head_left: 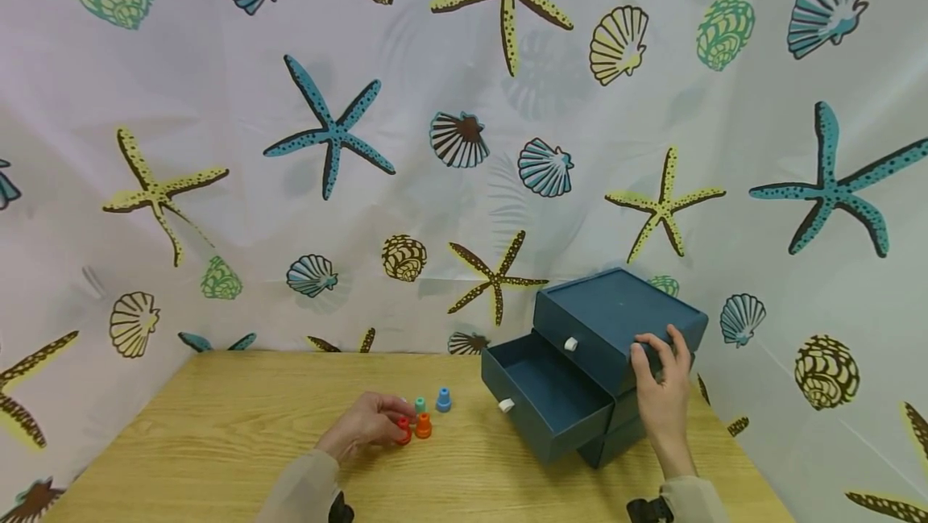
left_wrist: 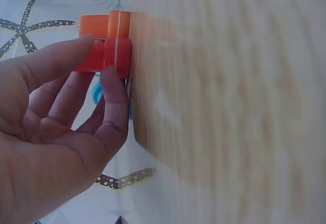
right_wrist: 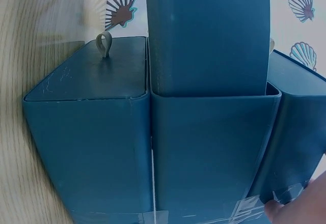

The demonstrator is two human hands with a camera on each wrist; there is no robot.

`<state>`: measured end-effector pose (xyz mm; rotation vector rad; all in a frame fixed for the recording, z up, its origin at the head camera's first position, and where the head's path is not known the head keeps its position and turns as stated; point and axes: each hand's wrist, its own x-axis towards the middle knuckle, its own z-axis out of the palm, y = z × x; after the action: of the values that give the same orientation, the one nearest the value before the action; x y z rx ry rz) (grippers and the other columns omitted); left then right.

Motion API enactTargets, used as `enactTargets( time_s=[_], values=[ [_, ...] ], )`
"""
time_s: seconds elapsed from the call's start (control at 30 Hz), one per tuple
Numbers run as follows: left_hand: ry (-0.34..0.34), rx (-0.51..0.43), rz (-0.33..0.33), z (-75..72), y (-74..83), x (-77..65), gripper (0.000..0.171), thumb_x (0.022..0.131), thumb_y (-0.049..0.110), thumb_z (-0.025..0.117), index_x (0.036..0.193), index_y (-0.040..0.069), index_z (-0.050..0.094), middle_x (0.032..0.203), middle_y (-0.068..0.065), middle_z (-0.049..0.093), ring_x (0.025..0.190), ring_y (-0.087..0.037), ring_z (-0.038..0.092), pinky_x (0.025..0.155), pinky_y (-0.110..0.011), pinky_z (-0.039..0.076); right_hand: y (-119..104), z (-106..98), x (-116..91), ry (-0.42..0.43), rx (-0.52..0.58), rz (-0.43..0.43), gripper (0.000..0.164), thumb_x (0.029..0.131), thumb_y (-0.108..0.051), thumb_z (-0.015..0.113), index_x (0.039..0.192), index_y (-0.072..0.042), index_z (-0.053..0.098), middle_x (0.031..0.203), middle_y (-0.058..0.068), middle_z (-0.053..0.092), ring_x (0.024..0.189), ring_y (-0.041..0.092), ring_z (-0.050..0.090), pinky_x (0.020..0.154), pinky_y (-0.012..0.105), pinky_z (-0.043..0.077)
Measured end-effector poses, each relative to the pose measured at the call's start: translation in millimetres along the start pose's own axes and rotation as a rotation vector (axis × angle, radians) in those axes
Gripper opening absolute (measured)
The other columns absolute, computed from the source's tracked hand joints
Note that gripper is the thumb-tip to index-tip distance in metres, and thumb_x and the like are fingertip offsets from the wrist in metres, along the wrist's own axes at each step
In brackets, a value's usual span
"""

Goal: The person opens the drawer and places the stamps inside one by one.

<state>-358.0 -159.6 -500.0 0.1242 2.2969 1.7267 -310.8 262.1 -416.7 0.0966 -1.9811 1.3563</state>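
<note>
My left hand point(head_left: 370, 424) pinches a small red stepped plastic peg point(head_left: 403, 431) between thumb and fingertips; the peg's wide base is down at the table. In the left wrist view the red peg point(left_wrist: 116, 56) overlaps an orange one point(left_wrist: 99, 25). Close by stand the orange peg point(head_left: 424, 426), a green peg point(head_left: 420, 405) and a blue peg point(head_left: 444, 400). My right hand point(head_left: 667, 386) touches the right side of a dark blue drawer unit point(head_left: 623, 305), fingers at its upper edge. The middle drawer point(head_left: 547, 394) is pulled out, with a bare interior.
The drawer unit stands at the table's right, its levels turned at slightly different angles. White loop tabs point(head_left: 571, 344) serve as drawer pulls. Clear tape point(right_wrist: 244, 208) crosses the unit's surface. A shell-and-starfish curtain point(head_left: 435, 209) hangs behind the wooden table point(head_left: 239, 410).
</note>
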Motion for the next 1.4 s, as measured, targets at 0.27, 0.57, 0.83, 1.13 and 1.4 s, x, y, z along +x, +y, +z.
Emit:
enactTargets(
  time_s=[0.27,0.57,0.83,1.13,1.4],
  values=[
    [0.035,0.051,0.003,1.5,2.2,1.0,0.032,0.076,-0.012,0.074,0.107,-0.005,0.072,0.105,-0.013,0.069,0.089,-0.018,0.064,0.074,-0.031,0.058,1,-1,2,0.004,0.004,-0.004,0.032,0.1,-0.031,0.055,0.122,-0.01,0.061,0.162,0.006,0.018,0.147,0.039,0.018,0.105,0.068,0.026],
    [0.069,0.092,-0.01,4.1,5.1,2.4,0.028,0.075,-0.005,0.08,0.102,-0.003,0.074,0.098,-0.009,0.071,0.08,-0.016,0.062,0.065,-0.027,0.054,0,-2,1,0.0,-0.004,0.003,0.032,0.101,-0.032,0.055,0.123,-0.009,0.061,0.162,0.006,0.018,0.147,0.04,0.018,0.106,0.068,0.027],
    [0.013,0.054,-0.001,0.9,9.7,2.1,0.027,0.083,0.002,0.074,0.109,-0.004,0.068,0.096,-0.006,0.072,0.075,-0.015,0.064,0.065,-0.03,0.054,-1,-3,0,-0.01,-0.001,0.008,0.033,0.101,-0.032,0.054,0.124,-0.01,0.061,0.162,0.006,0.017,0.148,0.04,0.017,0.106,0.068,0.026],
    [-0.008,-0.026,0.04,1.3,25.4,-1.8,0.036,0.093,0.011,0.066,0.124,-0.004,0.06,0.114,-0.017,0.067,0.093,-0.019,0.069,0.086,-0.044,0.056,0,-3,0,-0.014,-0.014,0.011,0.033,0.101,-0.033,0.054,0.124,-0.011,0.06,0.163,0.006,0.016,0.148,0.04,0.017,0.105,0.068,0.027],
    [-0.028,-0.1,0.082,6.9,28.1,-0.9,0.035,0.092,0.007,0.067,0.122,-0.008,0.059,0.114,-0.019,0.066,0.099,-0.023,0.069,0.092,-0.043,0.055,1,-2,1,-0.017,-0.029,0.015,0.033,0.101,-0.034,0.054,0.125,-0.012,0.06,0.163,0.005,0.016,0.147,0.04,0.018,0.105,0.068,0.028]
  ],
)
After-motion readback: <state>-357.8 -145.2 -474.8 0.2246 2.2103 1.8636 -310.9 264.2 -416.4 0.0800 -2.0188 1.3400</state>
